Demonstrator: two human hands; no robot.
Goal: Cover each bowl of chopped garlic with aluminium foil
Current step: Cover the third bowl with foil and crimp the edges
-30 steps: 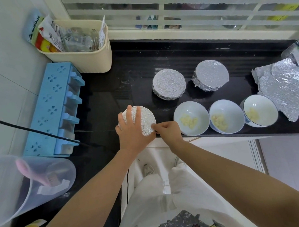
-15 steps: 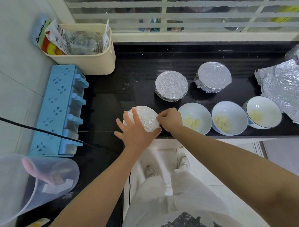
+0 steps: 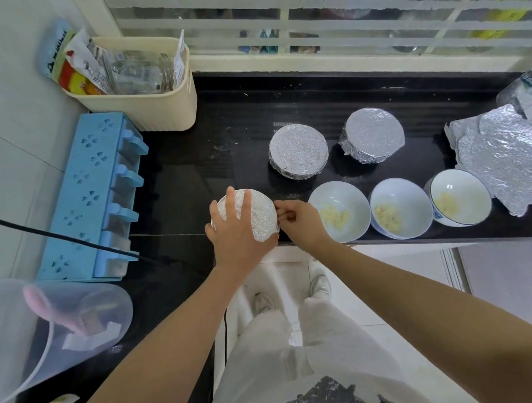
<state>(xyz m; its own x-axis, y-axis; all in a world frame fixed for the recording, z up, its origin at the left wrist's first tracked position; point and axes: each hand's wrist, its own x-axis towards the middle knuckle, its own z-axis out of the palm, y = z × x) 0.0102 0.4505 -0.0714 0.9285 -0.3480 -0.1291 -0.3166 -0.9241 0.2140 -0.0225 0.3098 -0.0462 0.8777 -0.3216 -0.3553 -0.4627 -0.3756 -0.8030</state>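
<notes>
A glossy black stone tabletop runs under a barred window. On its left stand a long pale-blue plastic rack and, behind that, a cream ribbed plastic bin stuffed with packets. At the far right lies a loose crumpled sheet of silver aluminium foil.

Two round bowls already sealed flat with foil sit side by side in the back row. Three open white ceramic bowls of chopped garlic line the front edge, touching or nearly so.

Left of that row, at the front edge, is the foil-wrapped round bowl. The left hand lies over its top, fingers spread and pressing the foil down. The right hand has its fingers curled in, pinching the foil at the bowl's right rim, just beside the nearest open bowl.
</notes>
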